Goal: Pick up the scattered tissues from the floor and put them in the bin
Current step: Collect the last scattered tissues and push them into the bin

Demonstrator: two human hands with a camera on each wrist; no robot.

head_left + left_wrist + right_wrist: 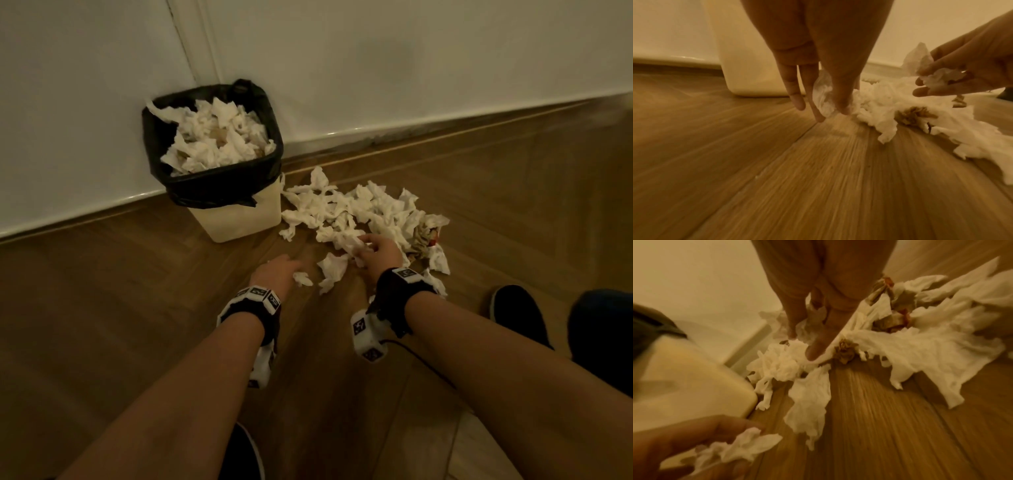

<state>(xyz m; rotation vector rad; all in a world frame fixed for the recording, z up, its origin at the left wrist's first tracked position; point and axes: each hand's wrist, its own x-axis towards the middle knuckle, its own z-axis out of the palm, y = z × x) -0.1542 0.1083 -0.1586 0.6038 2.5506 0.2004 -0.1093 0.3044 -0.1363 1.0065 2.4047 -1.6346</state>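
Note:
A cream bin [239, 221] with a black liner stands against the wall, heaped with white tissues [215, 137]. To its right, a pile of crumpled tissues [380, 209] lies on the wooden floor. My left hand [296, 270] is low over the floor in front of the bin and pinches a small tissue [744, 446] between thumb and fingers. At the pile's near edge, my right hand [363, 246] grips a crumpled tissue [941, 79]. In the right wrist view its fingers [818, 347] point down into the pile.
Brownish, red-marked scraps [424, 236] lie among the tissues at the pile's right. A loose tissue [332, 270] lies between my hands. White wall and skirting [376, 133] run behind. My black shoes [513, 311] stand on the floor nearby.

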